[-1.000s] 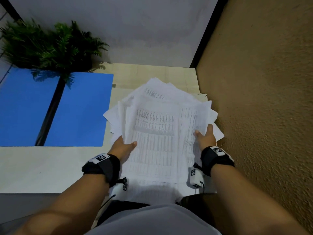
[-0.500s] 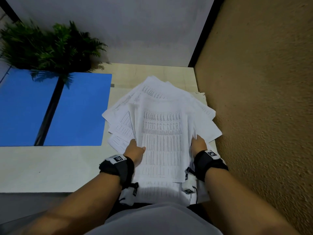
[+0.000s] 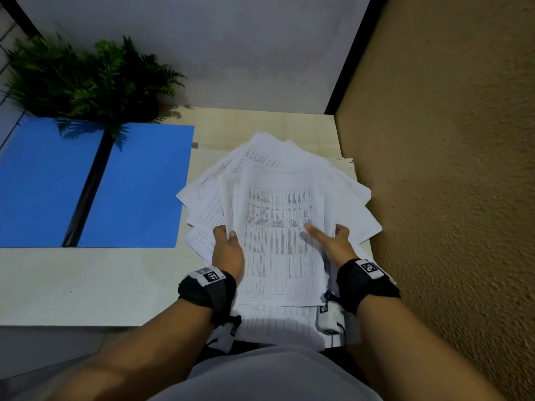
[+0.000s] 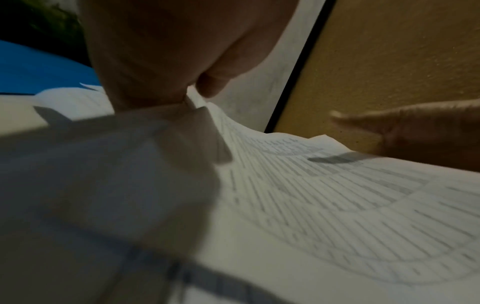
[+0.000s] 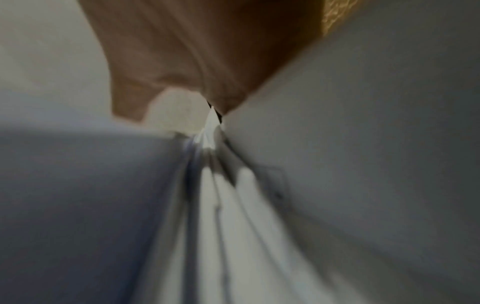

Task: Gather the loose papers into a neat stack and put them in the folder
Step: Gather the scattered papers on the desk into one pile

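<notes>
A fanned pile of printed white papers lies on the pale table, near its right end. My left hand grips the pile's left edge, thumb on top and fingers beneath; the left wrist view shows that thumb pinching a lifted paper edge. My right hand holds the right edge, its thumb stretched across the top sheet and its fingers hidden under the sheets. The right wrist view is blurred and shows only paper edges running into the palm. The open blue folder lies flat to the left of the pile.
A green fern-like plant stands at the back left, overhanging the folder. A rough brown wall runs close along the right side of the papers. A grey wall closes the back. Bare tabletop lies in front of the folder.
Both hands have moved inward, narrowing the fan of papers. The right thumb now reaches across the top sheet; the left hand grips the left edge higher up.
</notes>
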A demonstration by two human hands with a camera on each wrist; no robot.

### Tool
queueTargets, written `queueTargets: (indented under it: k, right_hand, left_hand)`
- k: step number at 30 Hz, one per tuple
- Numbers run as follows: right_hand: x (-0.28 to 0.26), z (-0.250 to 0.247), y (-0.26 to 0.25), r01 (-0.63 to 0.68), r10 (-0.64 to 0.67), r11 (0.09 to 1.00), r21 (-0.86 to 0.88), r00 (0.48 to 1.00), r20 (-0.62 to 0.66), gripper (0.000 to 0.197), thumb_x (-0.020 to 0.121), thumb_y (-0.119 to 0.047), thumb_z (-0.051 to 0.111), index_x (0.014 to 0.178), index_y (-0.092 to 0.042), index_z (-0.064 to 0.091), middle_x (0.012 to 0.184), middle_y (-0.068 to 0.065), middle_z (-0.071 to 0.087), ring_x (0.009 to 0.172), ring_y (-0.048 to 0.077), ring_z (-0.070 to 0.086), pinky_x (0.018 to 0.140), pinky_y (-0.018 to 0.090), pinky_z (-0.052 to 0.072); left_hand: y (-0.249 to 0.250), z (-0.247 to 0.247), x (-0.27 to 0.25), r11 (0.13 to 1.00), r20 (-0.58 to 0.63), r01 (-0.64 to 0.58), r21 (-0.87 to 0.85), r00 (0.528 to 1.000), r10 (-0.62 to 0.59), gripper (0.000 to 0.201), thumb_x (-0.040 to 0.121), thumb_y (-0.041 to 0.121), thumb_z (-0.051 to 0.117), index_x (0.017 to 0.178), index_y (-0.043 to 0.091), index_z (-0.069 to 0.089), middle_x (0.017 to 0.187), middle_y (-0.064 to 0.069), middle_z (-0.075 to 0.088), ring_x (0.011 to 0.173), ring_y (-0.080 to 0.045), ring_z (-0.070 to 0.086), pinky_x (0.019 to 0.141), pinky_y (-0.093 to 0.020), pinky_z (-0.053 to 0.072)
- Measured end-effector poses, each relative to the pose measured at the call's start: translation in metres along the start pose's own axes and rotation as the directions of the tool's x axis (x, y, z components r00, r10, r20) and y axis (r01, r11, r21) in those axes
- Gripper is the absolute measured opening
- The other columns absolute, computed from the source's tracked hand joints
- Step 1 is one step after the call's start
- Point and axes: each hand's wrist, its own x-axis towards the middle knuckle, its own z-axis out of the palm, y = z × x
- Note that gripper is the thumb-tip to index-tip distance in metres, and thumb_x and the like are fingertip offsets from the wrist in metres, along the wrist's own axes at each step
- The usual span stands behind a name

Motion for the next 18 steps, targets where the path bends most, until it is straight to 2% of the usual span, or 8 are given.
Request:
queueTargets:
  k: [1,4,7,9,12,14,16,18]
  right_hand:
    - [-0.001,-0.001,0.003,-0.024,0.025,0.999,-0.035,0.999,0.028,0.098,0.074,-0.039,0.081,0.147,-0.024,0.018,0.12,-0.002,0.061,0.123,0.02,0.053,0.11,0.045,0.036]
    - [0.001,0.0,0.013,0.056,-0.063,0.981,-0.184,0.998,-0.033,0.058,0.09,-0.013,0.065,0.142,-0.01,0.04,0.136,0.007,0.053,0.119,0.023,0.053,0.1,0.036,0.044]
    - [0.008,-0.007,0.025,0.125,-0.127,0.987,-0.098,0.992,-0.016,0.053,0.09,0.001,0.052,0.14,-0.016,0.047,0.136,0.008,0.056,0.125,0.03,0.052,0.11,0.048,0.038]
    - [0.01,-0.012,0.027,0.138,-0.137,0.988,-0.073,0.99,0.022,0.044,0.092,0.003,0.05,0.131,-0.015,0.055,0.128,0.009,0.062,0.119,0.028,0.057,0.108,0.047,0.041]
    - [-0.011,-0.011,0.007,0.11,-0.109,0.994,-0.023,0.993,0.033,0.032,0.101,-0.01,0.042,0.13,-0.017,0.054,0.133,0.006,0.058,0.116,0.021,0.057,0.108,0.038,0.038]
    - [-0.014,-0.01,0.001,0.063,-0.064,0.998,-0.013,0.996,-0.065,0.038,0.105,-0.029,0.031,0.138,-0.017,0.046,0.139,-0.002,0.048,0.124,0.017,0.048,0.108,0.026,0.028]
    - [-0.008,-0.001,0.003,0.029,-0.038,0.998,-0.061,0.989,-0.143,0.057,0.103,-0.044,0.024,0.148,-0.01,0.032,0.15,0.006,0.038,0.138,0.024,0.036,0.11,0.028,0.025]
    - [-0.01,0.012,0.0,0.064,-0.071,0.995,-0.071,0.992,-0.106,0.072,0.096,-0.059,0.033,0.15,-0.011,0.027,0.153,0.009,0.035,0.141,0.025,0.034,0.114,0.031,0.023]
  left_hand:
    - [0.0,-0.004,0.002,0.998,-0.027,-0.037,0.053,0.999,0.038,0.021,0.105,0.023,0.029,0.111,0.008,0.043,0.094,-0.008,0.056,0.087,-0.024,0.052,0.071,-0.029,0.037]
    - [0.005,-0.016,0.012,0.99,-0.119,-0.086,0.109,0.988,0.099,0.017,0.102,0.017,0.039,0.107,0.007,0.052,0.093,-0.009,0.057,0.082,-0.023,0.051,0.069,-0.026,0.037]
    - [0.008,-0.023,0.026,0.988,-0.125,-0.11,0.113,0.984,0.124,0.012,0.1,0.009,0.042,0.093,0.01,0.052,0.084,-0.008,0.052,0.068,-0.019,0.043,0.056,-0.022,0.033]
    - [0.007,-0.029,0.037,0.989,-0.08,-0.099,0.113,0.991,0.108,0.014,0.099,0.008,0.042,0.089,0.011,0.051,0.08,-0.007,0.049,0.065,-0.018,0.041,0.057,-0.023,0.033]
    - [0.002,-0.038,0.053,0.991,0.014,-0.064,0.121,0.998,0.062,0.012,0.099,0.013,0.045,0.092,0.01,0.055,0.08,-0.009,0.051,0.076,-0.022,0.046,0.07,-0.027,0.036]
    - [0.0,-0.04,0.054,0.962,0.139,-0.07,0.262,0.99,0.034,0.011,0.099,0.013,0.047,0.098,0.008,0.057,0.089,-0.01,0.054,0.085,-0.021,0.048,0.074,-0.025,0.034]
    - [0.001,-0.033,0.047,0.913,0.274,-0.109,0.394,0.962,-0.004,0.014,0.097,0.006,0.046,0.088,0.01,0.054,0.086,-0.009,0.054,0.085,-0.021,0.048,0.067,-0.025,0.034]
    - [0.002,-0.024,0.039,0.872,0.329,-0.162,0.462,0.944,0.001,0.029,0.092,-0.005,0.04,0.07,0.012,0.042,0.072,-0.006,0.047,0.081,-0.02,0.046,0.057,-0.027,0.03]
